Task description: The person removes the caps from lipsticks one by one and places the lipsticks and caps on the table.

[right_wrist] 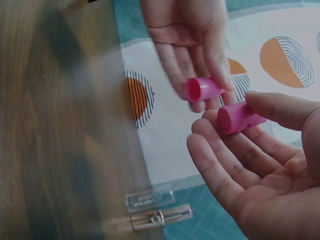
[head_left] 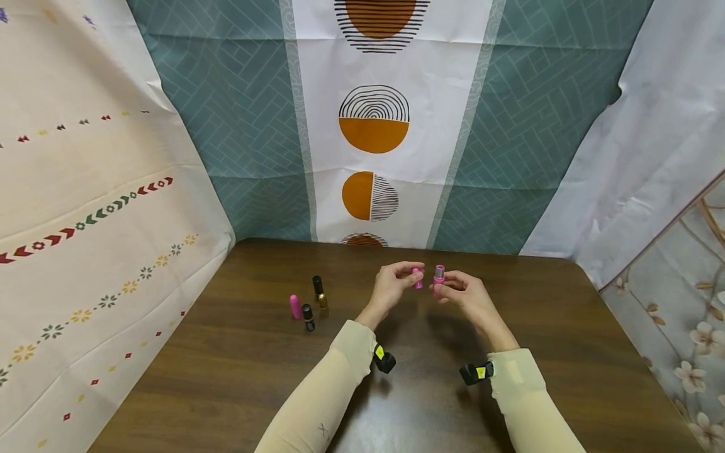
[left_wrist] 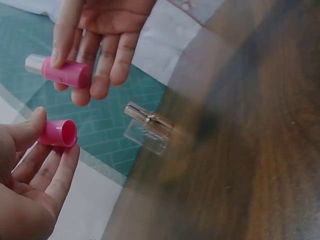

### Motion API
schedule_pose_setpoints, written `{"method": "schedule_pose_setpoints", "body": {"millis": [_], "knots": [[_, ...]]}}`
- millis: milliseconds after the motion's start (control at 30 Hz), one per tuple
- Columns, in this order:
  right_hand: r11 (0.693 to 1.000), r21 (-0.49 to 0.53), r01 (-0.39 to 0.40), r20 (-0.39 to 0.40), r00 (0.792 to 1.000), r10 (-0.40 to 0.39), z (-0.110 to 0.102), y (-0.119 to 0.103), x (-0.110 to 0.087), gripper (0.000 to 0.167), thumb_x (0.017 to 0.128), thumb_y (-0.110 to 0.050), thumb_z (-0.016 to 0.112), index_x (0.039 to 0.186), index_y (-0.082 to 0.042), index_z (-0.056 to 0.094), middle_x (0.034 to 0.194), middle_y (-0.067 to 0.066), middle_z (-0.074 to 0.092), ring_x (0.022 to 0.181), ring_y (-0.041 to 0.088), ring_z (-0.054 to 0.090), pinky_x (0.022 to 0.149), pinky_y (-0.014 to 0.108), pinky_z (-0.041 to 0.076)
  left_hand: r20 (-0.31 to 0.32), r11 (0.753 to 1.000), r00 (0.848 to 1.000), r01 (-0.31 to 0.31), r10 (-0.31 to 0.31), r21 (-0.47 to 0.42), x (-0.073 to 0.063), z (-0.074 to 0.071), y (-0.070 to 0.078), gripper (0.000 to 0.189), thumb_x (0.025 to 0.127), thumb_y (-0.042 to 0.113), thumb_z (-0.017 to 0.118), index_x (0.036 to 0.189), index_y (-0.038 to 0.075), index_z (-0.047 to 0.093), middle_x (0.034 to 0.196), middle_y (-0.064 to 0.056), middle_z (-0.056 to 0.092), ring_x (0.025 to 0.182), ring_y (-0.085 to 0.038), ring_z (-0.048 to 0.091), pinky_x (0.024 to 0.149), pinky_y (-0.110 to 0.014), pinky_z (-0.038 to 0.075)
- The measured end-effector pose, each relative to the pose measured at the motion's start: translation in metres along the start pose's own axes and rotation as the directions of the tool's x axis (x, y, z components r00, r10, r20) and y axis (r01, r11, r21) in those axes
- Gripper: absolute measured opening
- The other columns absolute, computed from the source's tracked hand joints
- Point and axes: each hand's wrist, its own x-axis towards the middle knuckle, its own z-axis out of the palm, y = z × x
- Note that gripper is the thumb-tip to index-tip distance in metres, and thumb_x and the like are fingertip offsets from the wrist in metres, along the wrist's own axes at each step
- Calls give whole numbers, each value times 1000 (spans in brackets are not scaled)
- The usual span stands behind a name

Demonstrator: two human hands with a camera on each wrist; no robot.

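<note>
My left hand (head_left: 391, 284) pinches a pink lipstick cap (head_left: 417, 279) between thumb and fingers. In the left wrist view the hollow mouth of this cap (left_wrist: 55, 133) faces right. Just across from it, my right hand (head_left: 466, 294) holds a pink lipstick tube (head_left: 439, 275) upright, its silver collar on top. Cap and tube are apart, with a small gap between the hands above the table. The right wrist view shows the pink base of the tube (right_wrist: 233, 118) between thumb and fingers, its collar hidden behind the thumb.
On the brown table (head_left: 238, 377), left of my hands, stand a pink bullet-shaped tube (head_left: 296, 306), a black tube (head_left: 308, 317), another black one (head_left: 317, 286) and a gold one (head_left: 323, 303). A metallic tube (right_wrist: 162, 217) beside a clear case (right_wrist: 150, 199) shows in the wrist views.
</note>
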Motion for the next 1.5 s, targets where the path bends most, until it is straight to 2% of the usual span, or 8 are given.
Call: {"method": "schedule_pose_setpoints", "body": {"millis": [200, 300, 533, 800, 1033, 1267, 1400, 1500], "knots": [[1000, -8, -24, -27, 999, 24, -5, 5, -1, 38, 102, -10, 68, 130, 14, 58, 119, 32, 70, 85, 9, 72, 86, 40, 60, -24, 999, 1000, 17, -18, -52, 0, 12, -8, 29, 96, 7, 75, 124, 1, 74, 112, -13, 78, 102, -25, 76, 94, -37, 58], [999, -16, -40, -34, 999, 40, -6, 8, -1, 39, 101, -10, 69, 130, 15, 58, 120, 31, 70, 89, 12, 73, 86, 41, 60, -36, 998, 999, 24, -26, -55, 0, 17, -11, 31, 95, 8, 76, 125, 2, 74, 111, -12, 78, 100, -24, 77, 92, -36, 59], [990, -126, -67, -80, 995, 57, -10, 19, 1, 35, 99, -8, 71, 124, 14, 60, 118, 29, 71, 101, 30, 73, 83, 37, 61, -62, 999, 997, 38, -37, 13, 3, 26, -12, 27, 92, 13, 81, 115, 2, 76, 105, -8, 79, 93, -18, 78, 85, -31, 60], [971, -208, -119, -107, 989, 98, -14, 35, 4, 32, 96, -4, 72, 120, 15, 60, 109, 26, 74, 87, 14, 72, 76, 29, 61, -34, 994, 999, 37, -34, 106, 6, 39, -19, 19, 91, 11, 82, 107, 2, 77, 97, -7, 78, 85, -16, 77, 77, -26, 60], [966, -203, -162, -118, 983, 140, -19, 45, 5, 32, 96, -2, 72, 119, 15, 59, 110, 29, 73, 92, 28, 75, 78, 37, 62, -24, 983, 999, 52, -48, 178, 9, 51, -23, 18, 90, 14, 83, 104, 3, 79, 93, -5, 79, 76, -10, 75, 68, -20, 56], [960, -219, -174, -113, 982, 153, -21, 52, 9, 30, 96, -2, 72, 118, 14, 60, 108, 27, 74, 89, 26, 75, 73, 31, 61, -17, 970, 997, 71, -69, 232, 10, 59, -25, 18, 89, 14, 83, 104, 5, 80, 93, -3, 80, 76, -7, 74, 64, -18, 53], [940, -296, -172, -126, 982, 140, -24, 54, 11, 28, 95, -5, 74, 113, 12, 62, 104, 24, 75, 84, 19, 69, 72, 29, 56, -29, 965, 997, 70, -65, 252, 10, 65, -26, 17, 88, 13, 84, 103, 6, 81, 91, -1, 79, 78, -7, 74, 66, -18, 52], [912, -375, -164, -145, 982, 118, -27, 54, 12, 29, 93, -9, 76, 111, 11, 65, 102, 22, 75, 85, 21, 62, 72, 31, 48, -30, 963, 998, 61, -55, 263, 12, 68, -26, 16, 88, 12, 84, 103, 7, 81, 91, 0, 79, 79, -6, 73, 68, -18, 54]]}}
